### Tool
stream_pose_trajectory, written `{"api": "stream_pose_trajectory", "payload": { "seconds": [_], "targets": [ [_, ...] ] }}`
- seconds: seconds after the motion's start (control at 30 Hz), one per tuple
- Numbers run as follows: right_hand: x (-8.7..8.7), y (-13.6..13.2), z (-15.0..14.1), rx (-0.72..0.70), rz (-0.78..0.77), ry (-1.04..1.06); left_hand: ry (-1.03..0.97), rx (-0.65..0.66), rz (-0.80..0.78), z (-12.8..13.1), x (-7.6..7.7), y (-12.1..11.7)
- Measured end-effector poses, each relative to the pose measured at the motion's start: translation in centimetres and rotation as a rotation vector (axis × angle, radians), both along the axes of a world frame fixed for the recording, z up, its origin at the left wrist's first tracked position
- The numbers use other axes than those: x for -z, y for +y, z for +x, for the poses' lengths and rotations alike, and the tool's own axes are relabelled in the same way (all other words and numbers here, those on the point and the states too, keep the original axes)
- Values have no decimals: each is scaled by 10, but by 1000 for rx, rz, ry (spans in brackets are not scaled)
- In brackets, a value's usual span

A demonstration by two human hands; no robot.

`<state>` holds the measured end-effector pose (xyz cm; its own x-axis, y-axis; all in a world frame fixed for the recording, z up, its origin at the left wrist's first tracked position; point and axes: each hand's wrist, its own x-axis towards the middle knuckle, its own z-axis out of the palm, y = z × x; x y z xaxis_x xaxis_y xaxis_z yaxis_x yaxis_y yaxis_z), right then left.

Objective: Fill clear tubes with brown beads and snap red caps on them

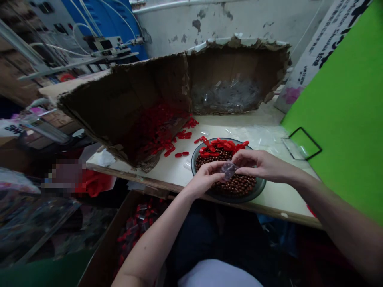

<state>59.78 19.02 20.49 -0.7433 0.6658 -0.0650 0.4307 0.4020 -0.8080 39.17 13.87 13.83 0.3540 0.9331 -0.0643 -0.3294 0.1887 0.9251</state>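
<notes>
Between my left hand (206,179) and my right hand (259,164) is a small clear plastic capsule shell (229,170), pinched by the fingertips of both. Both hands hover over a dark round plate (239,198). Small brown beads (236,185) fill the plate's near part, and glossy red oval pieces (221,146) lie heaped along its far side. More red pieces (182,152) are scattered on the table to the left of the plate.
A torn cardboard box lid (131,95) stands open on the cream table (269,203), holding red pieces and clear plastic pieces. Below the table edge, a carton (137,225) holds red-and-clear items. A green board (338,111) stands at the right; tubed equipment (110,46) stands behind.
</notes>
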Motion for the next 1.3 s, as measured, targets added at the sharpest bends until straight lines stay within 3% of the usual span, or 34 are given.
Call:
{"api": "stream_pose_trajectory", "payload": {
  "seconds": [0.23, 0.37, 0.43, 0.57, 0.7, 0.87, 1.07, 1.3],
  "targets": [
    [4, 6, 2, -55, 26, -159, 42, 64, -21, -3, 1, 0],
    [14, 11, 9, 47, -119, -62, 51, 25, -47, -5, 2, 1],
    [24, 15, 14, 96, -101, -73, 35, -2, -51, -6, 4, 2],
    [54, 26, 23, 96, 175, -253, -19, -84, -37, -5, 7, 5],
    [89, 39, 30, 258, 497, -324, -85, -192, -12, 1, 2, 10],
    [118, 49, 33, 326, 653, -343, -97, -250, 81, 7, -6, 15],
    [115, 48, 29, 253, 632, -316, -100, -231, 155, 6, -10, 16],
    [78, 28, 19, 398, 631, -177, -113, -247, 109, 4, -10, 14]
  ]
}}
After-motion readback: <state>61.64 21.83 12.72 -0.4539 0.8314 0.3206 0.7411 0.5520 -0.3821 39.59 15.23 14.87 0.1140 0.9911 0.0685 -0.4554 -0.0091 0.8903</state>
